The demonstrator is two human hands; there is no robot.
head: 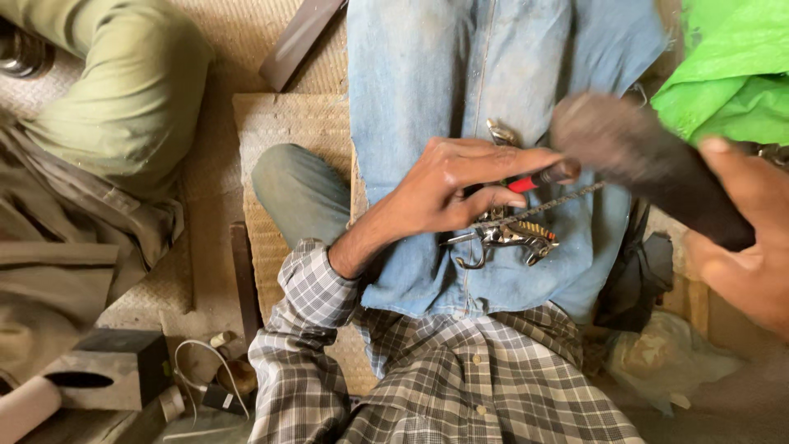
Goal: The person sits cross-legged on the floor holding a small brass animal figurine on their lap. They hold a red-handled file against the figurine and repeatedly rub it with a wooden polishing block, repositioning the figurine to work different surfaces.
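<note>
My left hand (444, 193) reaches out of a checked sleeve and rests on a blue denim cloth (427, 82) spread over my lap. It grips a small red-handled tool (534, 179) and steadies a shiny ornate metal piece (514, 234) on the cloth. A thin twisted metal rod (546, 204) runs from under the fingers toward the right. My right hand (748, 255), at the right edge, holds a dark, motion-blurred wooden mallet (641, 160), its head just above and right of the red-handled tool's tip.
Another person's olive-green trouser leg (123, 90) is at the upper left. A woven mat (288, 131) covers the floor. Bright green cloth (731, 74) lies upper right, a wooden block (107, 370) and small items with a white wire (197, 362) lower left.
</note>
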